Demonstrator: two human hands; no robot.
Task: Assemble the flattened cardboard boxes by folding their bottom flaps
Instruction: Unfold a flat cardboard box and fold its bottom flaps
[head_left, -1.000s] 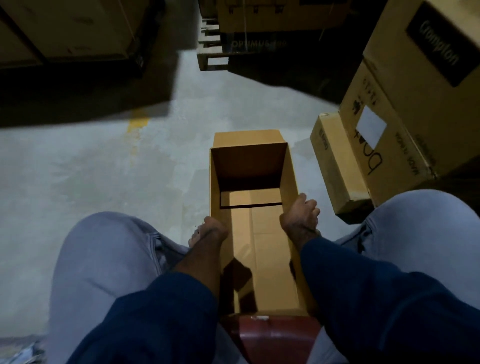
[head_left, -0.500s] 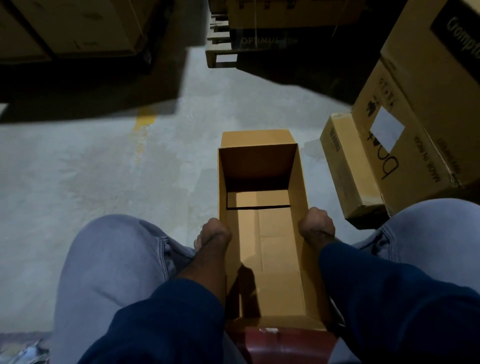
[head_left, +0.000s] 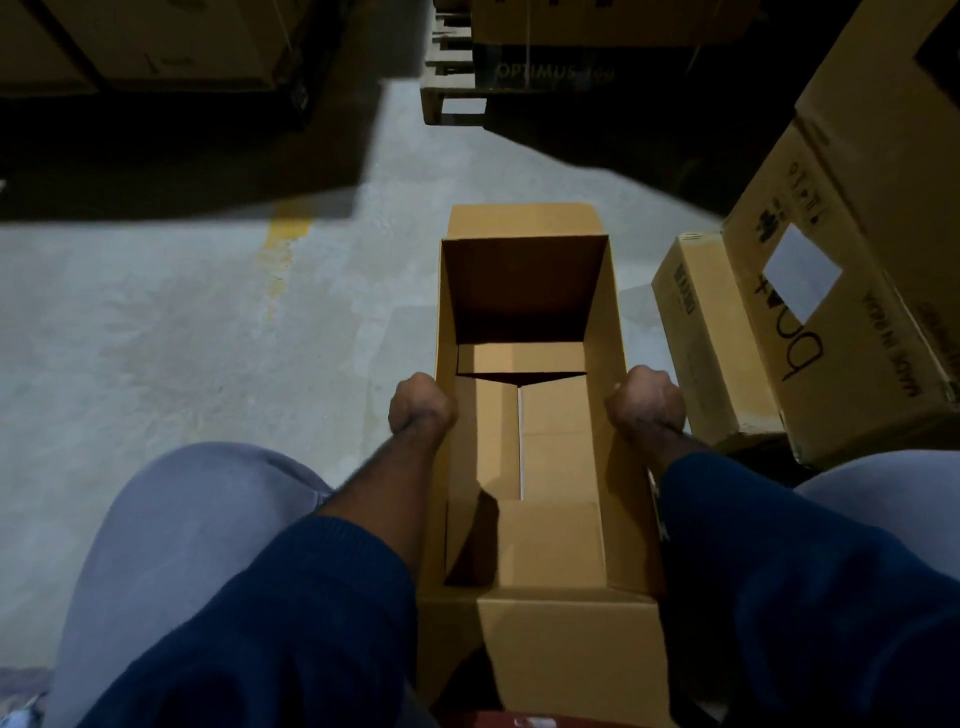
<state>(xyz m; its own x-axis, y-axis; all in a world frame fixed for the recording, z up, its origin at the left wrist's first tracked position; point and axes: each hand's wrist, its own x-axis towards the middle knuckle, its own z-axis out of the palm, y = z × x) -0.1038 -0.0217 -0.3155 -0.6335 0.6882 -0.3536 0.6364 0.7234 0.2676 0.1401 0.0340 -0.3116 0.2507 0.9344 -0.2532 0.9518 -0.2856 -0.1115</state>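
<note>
An open brown cardboard box (head_left: 530, 545) stands lengthwise between my knees, its top facing me. Its bottom flaps are folded in, with a seam down the middle and short flaps at the near and far ends. My left hand (head_left: 422, 405) holds the outside of the left wall near the rim. My right hand (head_left: 647, 400) holds the outside of the right wall at the same height. Both hands' fingers point down and are hidden behind the backs of the hands.
A small closed carton (head_left: 701, 332) lies just right of the box, against a large labelled carton (head_left: 831, 322) with another stacked above. A wooden pallet (head_left: 452, 98) with cartons stands ahead. More cartons (head_left: 156, 47) sit at the far left. Bare concrete floor (head_left: 208, 338) lies to the left.
The box has come up and closer to me, and its near end flap now shows. Both hands shifted from the wall rims to the outer faces of the walls.
</note>
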